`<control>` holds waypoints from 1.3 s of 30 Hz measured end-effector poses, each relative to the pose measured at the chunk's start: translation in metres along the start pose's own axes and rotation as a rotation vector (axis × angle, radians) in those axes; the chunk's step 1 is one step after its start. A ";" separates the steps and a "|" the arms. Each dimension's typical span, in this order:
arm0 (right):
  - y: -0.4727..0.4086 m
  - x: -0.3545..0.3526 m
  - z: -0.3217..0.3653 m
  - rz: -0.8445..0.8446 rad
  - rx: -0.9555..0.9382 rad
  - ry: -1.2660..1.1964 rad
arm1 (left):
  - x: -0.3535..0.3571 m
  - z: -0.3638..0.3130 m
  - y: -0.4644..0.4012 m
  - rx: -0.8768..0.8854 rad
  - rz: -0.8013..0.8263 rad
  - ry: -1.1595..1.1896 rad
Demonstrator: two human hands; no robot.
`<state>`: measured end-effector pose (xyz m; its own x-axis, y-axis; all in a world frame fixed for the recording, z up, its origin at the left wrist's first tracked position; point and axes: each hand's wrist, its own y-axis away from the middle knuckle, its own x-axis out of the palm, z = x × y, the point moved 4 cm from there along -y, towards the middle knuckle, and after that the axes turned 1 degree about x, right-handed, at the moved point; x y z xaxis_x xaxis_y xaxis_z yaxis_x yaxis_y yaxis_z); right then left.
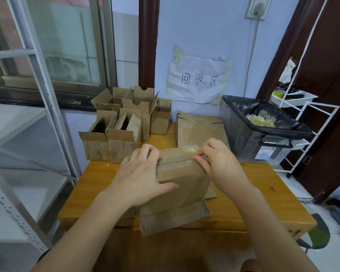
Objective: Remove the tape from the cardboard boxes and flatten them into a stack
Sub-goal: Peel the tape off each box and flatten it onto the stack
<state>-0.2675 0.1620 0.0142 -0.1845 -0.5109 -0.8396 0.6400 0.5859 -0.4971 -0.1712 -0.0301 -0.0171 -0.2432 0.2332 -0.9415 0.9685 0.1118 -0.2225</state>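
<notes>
The right hand (220, 163) pinched a crumpled bit of yellowish tape (191, 149) at the top edge of a closed box (182, 177), its fingers curled over that edge. The left hand (139, 177) gripped the box's left side, fingers bent over the top and thumb spread across the front face. The box stood at the centre of the frame on a wooden table (263, 193), on top of flattened cardboard (175, 218). Above and left of it stood a cluster of opened boxes (124, 122); more flat cardboard (198, 126) lay behind. At the right sat a bin (249, 138) lined with a black bag, holding wads of tape.
</notes>
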 end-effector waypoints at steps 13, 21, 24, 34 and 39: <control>-0.005 -0.001 -0.006 -0.222 -0.014 -0.160 | 0.000 -0.002 -0.002 0.008 -0.002 -0.002; -0.012 0.011 -0.002 -0.001 -0.050 -0.094 | 0.000 -0.003 -0.002 0.008 -0.004 -0.016; -0.016 0.010 -0.002 0.176 -0.065 -0.033 | 0.000 -0.004 -0.003 0.007 0.001 -0.025; -0.008 -0.005 -0.004 0.276 0.118 -0.160 | 0.001 -0.004 -0.003 0.006 0.004 -0.027; -0.014 -0.005 -0.007 0.285 0.091 -0.202 | 0.000 -0.005 -0.002 0.006 0.012 -0.028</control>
<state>-0.2808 0.1605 0.0240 0.1566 -0.4542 -0.8770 0.7096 0.6694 -0.2200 -0.1731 -0.0252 -0.0152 -0.2302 0.2073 -0.9508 0.9717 0.1029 -0.2128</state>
